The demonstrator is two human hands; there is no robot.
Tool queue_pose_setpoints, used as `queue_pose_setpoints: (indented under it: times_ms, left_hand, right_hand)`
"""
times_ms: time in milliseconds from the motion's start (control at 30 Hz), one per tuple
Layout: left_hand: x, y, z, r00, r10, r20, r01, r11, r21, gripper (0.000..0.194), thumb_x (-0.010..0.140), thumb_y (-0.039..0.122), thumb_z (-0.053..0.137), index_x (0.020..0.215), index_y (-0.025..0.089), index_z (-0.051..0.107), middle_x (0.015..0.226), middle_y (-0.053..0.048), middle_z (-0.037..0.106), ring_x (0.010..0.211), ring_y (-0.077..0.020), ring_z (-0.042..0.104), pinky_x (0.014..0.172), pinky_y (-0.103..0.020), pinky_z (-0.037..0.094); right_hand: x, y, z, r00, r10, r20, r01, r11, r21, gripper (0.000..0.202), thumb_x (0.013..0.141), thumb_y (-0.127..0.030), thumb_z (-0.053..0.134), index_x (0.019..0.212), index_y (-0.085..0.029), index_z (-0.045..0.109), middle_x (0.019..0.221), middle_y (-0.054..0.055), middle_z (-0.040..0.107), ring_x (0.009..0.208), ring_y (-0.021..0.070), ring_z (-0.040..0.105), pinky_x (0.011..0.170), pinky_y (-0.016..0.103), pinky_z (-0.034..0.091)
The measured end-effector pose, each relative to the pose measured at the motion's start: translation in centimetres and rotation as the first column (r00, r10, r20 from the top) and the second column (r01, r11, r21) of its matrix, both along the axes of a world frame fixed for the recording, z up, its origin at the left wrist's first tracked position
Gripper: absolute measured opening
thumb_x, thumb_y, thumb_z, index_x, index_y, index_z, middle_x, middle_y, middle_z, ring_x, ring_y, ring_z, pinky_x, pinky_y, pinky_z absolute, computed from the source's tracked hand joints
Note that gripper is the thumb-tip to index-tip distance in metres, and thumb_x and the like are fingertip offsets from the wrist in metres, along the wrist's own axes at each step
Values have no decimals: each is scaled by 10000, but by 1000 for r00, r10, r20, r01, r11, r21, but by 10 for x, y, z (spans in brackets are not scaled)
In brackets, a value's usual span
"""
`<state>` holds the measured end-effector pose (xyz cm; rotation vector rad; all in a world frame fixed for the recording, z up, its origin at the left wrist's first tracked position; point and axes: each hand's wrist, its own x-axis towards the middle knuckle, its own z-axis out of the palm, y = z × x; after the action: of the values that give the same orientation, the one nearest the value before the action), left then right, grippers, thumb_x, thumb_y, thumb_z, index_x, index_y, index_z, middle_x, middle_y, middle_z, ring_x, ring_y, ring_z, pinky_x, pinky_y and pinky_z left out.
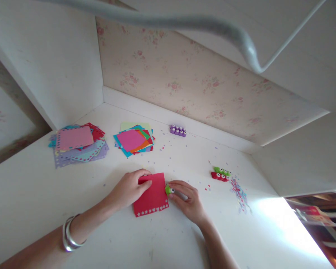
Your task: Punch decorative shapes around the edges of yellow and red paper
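Note:
A red square of paper (153,194) has a row of punched stars and hearts along its lower edge. My left hand (133,186) grips its upper left side, thumb on top and fingers at the far edge. At the paper's right edge, my right hand (187,197) pinches a small green paper punch (168,189) with a white eye on it. The punch touches the paper's edge; whether the edge sits inside its slot I cannot tell. Two silver bangles (68,234) circle my left wrist.
Punched papers (75,139) lie piled at the left, beside a stack of plain coloured papers (132,140). Purple punches (178,130) stand near the wall. Green punches (223,171) and red punches (220,176) sit right, by scattered confetti (240,195). A pale cable (184,21) crosses overhead.

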<state>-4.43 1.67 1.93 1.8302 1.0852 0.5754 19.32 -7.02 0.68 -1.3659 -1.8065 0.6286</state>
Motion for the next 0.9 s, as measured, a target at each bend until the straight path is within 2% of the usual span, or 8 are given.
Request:
queue_pose_setpoints:
  times_ms: [200,333,467,533,633,733,900]
  left_hand:
    - [1,-2,-9,998,-39,-51,42,996,75,256,877,338,534,1082,233,646,1107,-36,717,1021,-223,662,874,-302,482]
    - [5,-7,-14,995,-36,-95,54,979,198,255,915,303,498,1134,233,608,1112,-42,703,1006,-219,657,886,-320,474]
    - [6,-14,-7,990,8,-143,60,886,460,302,918,272,507,1206,211,576,1221,-85,628,1150,-264,549,1000,-404,396]
    - [4,-18,-2,983,-16,-182,111,843,526,314,924,275,503,1225,221,574,1264,-81,598,1193,-270,502,1022,-423,364]
    - [3,-24,0,962,-107,-251,227,825,517,327,912,308,529,1227,236,588,1302,-67,579,1212,-261,480,1045,-417,337]
    - [4,-28,-5,934,-163,-318,307,820,484,383,876,356,583,1242,242,592,1316,-69,573,1226,-280,467,1088,-454,277]
    - [5,-31,-11,924,-154,-350,319,816,482,344,881,373,577,1194,237,621,1286,-57,589,1221,-278,460,1094,-490,245]
  right_hand:
    - [-3,0,-1,1000,-12,5,12,999,-43,203,870,-331,674,1059,-272,719,1074,78,704,996,231,663,876,367,558]
    - [-3,1,2,999,25,36,-22,996,-90,226,868,-349,675,1074,-266,719,1075,73,702,982,223,662,854,340,555]
    - [-8,5,9,1000,2,5,-2,996,-93,217,948,-334,546,1041,-251,723,1031,66,708,948,206,666,828,325,548]
    - [-12,7,12,1000,-10,-4,10,996,-89,240,962,-336,512,999,-245,732,994,61,713,921,201,671,824,324,543]
    - [-18,10,15,1000,9,7,-8,994,-113,242,951,-362,527,959,-247,739,941,51,719,881,200,672,795,319,541]
    - [-20,9,16,999,21,25,-17,990,-143,261,955,-361,521,873,-234,734,885,49,710,823,189,661,755,308,532]
    - [-19,6,13,1000,23,16,-20,989,-146,264,957,-303,532,789,-203,709,853,53,687,791,172,642,736,289,502]
